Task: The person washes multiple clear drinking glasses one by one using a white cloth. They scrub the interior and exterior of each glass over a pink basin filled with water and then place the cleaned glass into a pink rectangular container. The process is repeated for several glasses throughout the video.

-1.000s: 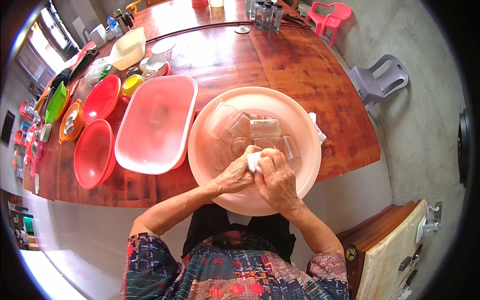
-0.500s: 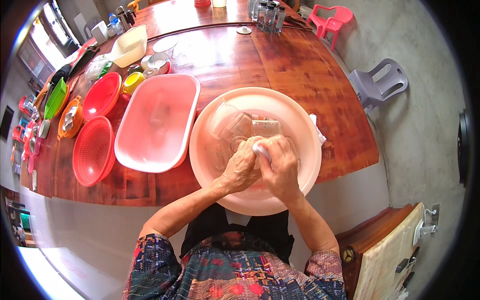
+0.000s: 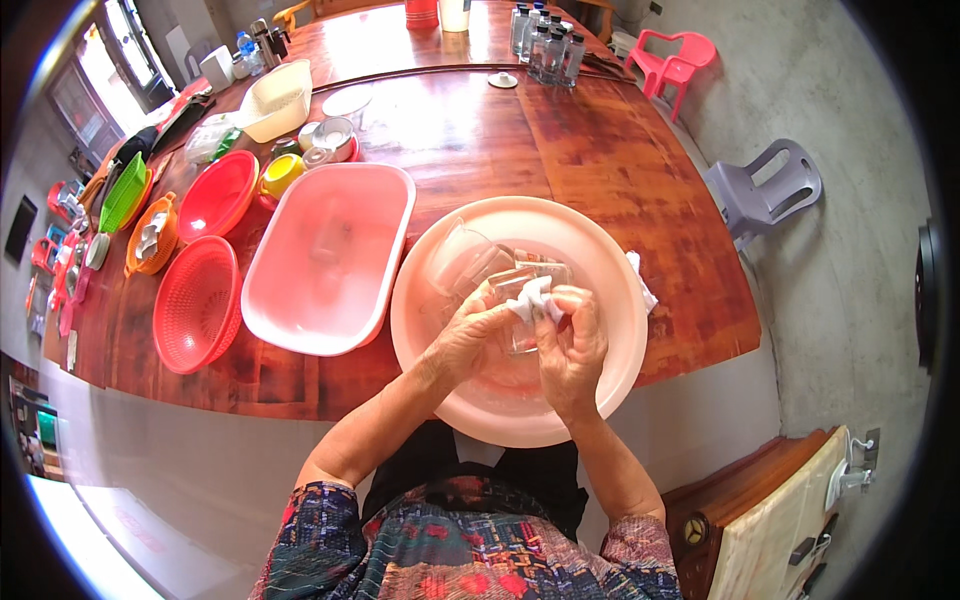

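Both my hands are over a large pale peach basin (image 3: 612,250). My left hand (image 3: 468,335) is closed around a clear glass (image 3: 506,284), its fingers partly hidden behind it. My right hand (image 3: 575,345) pinches a bunched white cloth (image 3: 535,298) against the glass, with thumb and forefinger pressed together. Under and beyond the hands, several more clear glasses (image 3: 470,262) lie in the basin. How far the cloth goes into the glass is hard to make out.
Left of the basin stands a pink rectangular tub (image 3: 268,290). Farther left are a red colander (image 3: 172,325), a red bowl (image 3: 235,180) and an orange basket (image 3: 165,255). A crumpled white cloth (image 3: 643,283) lies right of the basin. Dark-capped bottles (image 3: 550,55) stand at the far side.
My right hand has turned and opened out a little, so the white cloth and the glass in my left hand show more. The whole view has shifted slightly.
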Demonstrator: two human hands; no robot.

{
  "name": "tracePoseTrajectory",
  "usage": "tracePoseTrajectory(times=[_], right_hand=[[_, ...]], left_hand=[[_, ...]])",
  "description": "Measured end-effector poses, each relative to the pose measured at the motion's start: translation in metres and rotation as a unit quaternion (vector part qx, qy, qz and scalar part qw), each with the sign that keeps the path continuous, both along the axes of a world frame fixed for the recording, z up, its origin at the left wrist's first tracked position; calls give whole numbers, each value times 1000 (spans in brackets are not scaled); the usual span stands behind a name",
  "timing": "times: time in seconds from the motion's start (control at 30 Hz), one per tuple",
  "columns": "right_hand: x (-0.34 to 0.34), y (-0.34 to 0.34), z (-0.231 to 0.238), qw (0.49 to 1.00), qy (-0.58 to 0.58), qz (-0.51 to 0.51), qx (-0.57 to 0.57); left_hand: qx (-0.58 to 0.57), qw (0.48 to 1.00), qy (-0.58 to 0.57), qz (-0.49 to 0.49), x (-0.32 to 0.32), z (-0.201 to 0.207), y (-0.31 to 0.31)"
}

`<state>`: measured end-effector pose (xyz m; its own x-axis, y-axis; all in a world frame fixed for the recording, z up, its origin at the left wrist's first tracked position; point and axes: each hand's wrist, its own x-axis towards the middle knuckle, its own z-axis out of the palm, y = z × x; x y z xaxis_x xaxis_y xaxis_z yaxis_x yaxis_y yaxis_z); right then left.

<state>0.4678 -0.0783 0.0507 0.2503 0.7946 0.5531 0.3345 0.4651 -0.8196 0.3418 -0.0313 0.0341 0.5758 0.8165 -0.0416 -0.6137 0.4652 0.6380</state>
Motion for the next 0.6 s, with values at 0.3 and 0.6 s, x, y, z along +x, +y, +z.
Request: tracePoseTrajectory(times=[0.3, 0.6], right_hand=[[0, 19, 10, 991, -119, -22, -49], [7, 3, 3, 987, -105, -26, -118]], left_hand=[[-119, 990, 57, 46, 6, 10, -4], [-140, 984, 55, 95, 4, 18, 0]])
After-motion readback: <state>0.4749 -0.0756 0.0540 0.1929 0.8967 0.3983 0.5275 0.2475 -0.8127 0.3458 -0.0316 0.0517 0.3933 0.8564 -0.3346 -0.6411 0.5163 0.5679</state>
